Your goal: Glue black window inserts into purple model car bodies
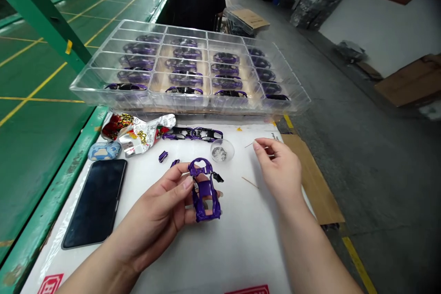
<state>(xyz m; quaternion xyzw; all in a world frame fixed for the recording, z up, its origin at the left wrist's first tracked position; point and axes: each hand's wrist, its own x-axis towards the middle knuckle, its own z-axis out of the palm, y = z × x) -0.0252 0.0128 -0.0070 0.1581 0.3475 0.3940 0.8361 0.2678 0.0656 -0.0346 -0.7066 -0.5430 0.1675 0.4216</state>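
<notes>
The glossy purple car shell [205, 188] sits in the curled left hand [165, 202], pinched between thumb and fingers, a black piece jutting from its side. The right hand [282, 170], nearly closed, pinches a thin stick [249, 145]. Small angular purple parts [163, 156] lie loose near a round clear cup [228, 148] of silvery bits; beyond, similar shells fill many compartments of the ribbed, transparent tray [81, 88].
</notes>
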